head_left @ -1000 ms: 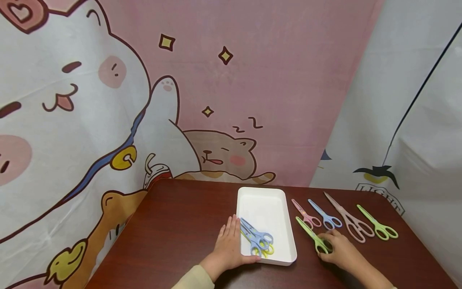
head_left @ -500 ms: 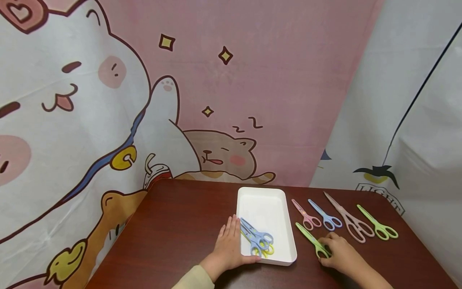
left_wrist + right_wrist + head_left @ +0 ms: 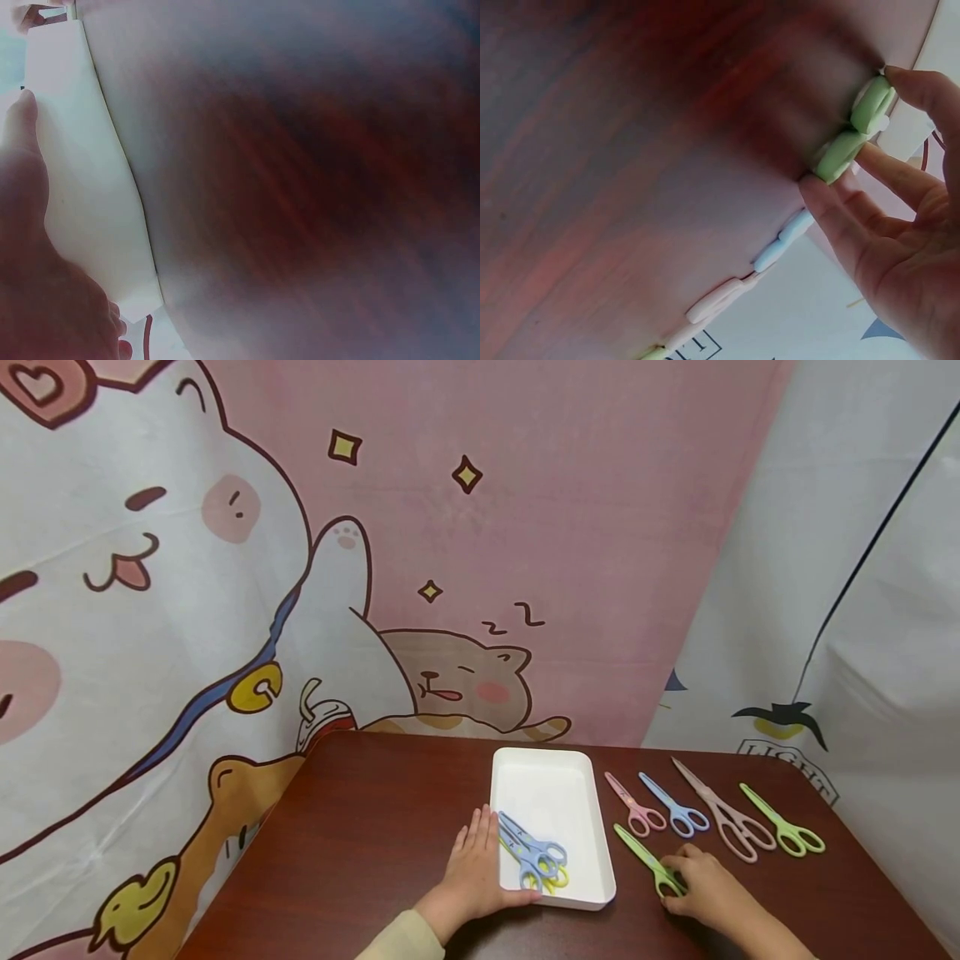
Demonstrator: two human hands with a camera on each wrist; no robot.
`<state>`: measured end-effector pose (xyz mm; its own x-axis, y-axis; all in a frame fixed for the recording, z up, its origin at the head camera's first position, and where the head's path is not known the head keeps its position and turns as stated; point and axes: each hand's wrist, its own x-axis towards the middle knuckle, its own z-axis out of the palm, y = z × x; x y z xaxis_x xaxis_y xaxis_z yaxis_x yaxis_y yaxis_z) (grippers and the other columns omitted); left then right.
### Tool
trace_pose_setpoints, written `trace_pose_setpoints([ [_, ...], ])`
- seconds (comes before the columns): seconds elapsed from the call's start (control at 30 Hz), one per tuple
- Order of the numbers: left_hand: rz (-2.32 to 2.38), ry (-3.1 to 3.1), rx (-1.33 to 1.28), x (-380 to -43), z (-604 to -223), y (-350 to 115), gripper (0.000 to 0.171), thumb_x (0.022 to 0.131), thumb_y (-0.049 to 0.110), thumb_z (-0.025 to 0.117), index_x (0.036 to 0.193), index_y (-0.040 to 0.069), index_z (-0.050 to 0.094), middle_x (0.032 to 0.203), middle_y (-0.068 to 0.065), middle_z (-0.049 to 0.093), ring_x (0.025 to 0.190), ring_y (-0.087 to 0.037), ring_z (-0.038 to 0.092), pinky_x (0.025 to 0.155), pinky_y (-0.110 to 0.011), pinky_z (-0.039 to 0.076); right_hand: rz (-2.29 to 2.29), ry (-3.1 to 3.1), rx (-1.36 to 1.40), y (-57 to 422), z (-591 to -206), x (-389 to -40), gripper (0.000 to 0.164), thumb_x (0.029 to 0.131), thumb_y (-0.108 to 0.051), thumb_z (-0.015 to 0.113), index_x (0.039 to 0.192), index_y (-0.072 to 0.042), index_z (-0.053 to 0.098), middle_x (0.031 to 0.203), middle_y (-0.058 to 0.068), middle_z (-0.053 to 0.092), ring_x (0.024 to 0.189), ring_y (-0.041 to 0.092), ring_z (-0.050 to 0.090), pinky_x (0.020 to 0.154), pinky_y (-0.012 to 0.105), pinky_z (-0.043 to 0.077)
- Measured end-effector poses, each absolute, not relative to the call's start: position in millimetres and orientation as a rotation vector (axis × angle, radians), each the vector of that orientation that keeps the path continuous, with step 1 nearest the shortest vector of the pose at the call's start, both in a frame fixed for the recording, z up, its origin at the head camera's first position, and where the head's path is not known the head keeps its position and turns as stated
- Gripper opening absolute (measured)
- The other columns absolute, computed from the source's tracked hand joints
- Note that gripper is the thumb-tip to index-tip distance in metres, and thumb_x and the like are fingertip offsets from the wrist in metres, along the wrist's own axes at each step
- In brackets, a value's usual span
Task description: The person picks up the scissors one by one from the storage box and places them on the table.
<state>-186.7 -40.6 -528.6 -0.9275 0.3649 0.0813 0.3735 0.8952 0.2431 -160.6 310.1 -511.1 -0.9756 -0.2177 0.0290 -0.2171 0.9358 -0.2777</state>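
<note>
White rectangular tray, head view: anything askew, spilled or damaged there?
Nothing visibly spilled or damaged. Slightly untidy: in the near-left part of the tray, light-blue scissors lie across yellow scissors, partly hiding them.

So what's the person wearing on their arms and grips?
The left grip and right grip are bare, with no gloves or rings showing. A plain, pale cream sleeve covers the left forearm; the right forearm looks bare as far as it shows.
</note>
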Motion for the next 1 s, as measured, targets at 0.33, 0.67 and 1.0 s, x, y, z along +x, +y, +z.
trace_pose_setpoints([
  [0.33,-0.400,-3.036,-0.581,-187,-529,-41,0.137,0.055,0.097,0.038,0.151,0.001,0.015,0.158,-0.018,0.011,0.146,-0.030,0.010,0.115,-0.047,0.020,-0.430,3.048,-0.276,308,-509,-163,0.047,0.060,-0.029,0.085,0.100,-0.008,0.069,0.088,0.005,0.052,0.078,0.021,0.050,0.067,0.039,0.044],
  [0.67,-0.410,-3.027,-0.582,-187,-529,-41,0.137,0.055,0.096,0.041,0.150,0.001,0.016,0.158,-0.018,0.012,0.146,-0.030,0.012,0.114,-0.048,0.021,-0.328,3.050,-0.252,307,-505,-161,0.052,0.059,-0.036,0.085,0.102,-0.012,0.069,0.092,0.004,0.056,0.081,0.022,0.053,0.068,0.041,0.046],
  [1.0,-0.424,-3.059,-0.585,-182,-518,-41,0.134,0.059,0.092,0.047,0.150,-0.001,0.016,0.158,-0.019,0.011,0.146,-0.032,0.012,0.114,-0.048,0.021,-0.297,3.143,-0.309,305,-498,-156,0.056,0.059,-0.044,0.084,0.104,-0.013,0.069,0.098,0.003,0.058,0.088,0.026,0.056,0.068,0.046,0.049],
])
